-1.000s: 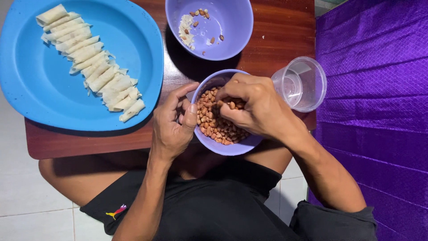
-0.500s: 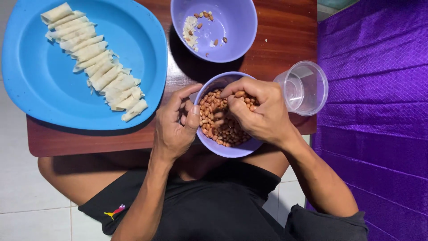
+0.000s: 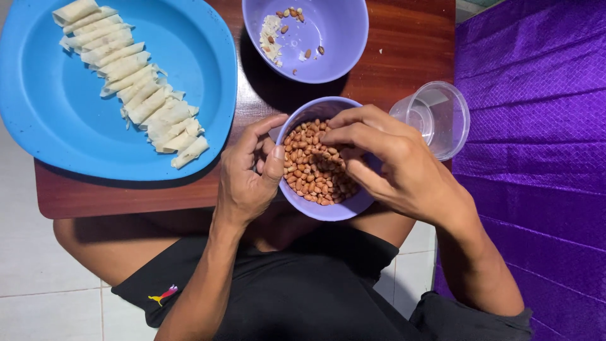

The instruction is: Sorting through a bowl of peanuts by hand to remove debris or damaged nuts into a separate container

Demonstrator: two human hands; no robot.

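A purple bowl of peanuts (image 3: 319,165) sits at the near edge of the wooden desk (image 3: 404,44), mouth facing up; being round, it has no long axis. The left hand (image 3: 249,173) cups its left rim, fingers curled, thumb on the edge. The right hand (image 3: 385,161) reaches in from the right, fingers pinched together among the nuts; whether they hold one cannot be told. Beside it lies a clear plastic cup (image 3: 435,117), with a second purple bowl (image 3: 315,35) and a blue tray of rolled wrappers (image 3: 76,126) farther back.
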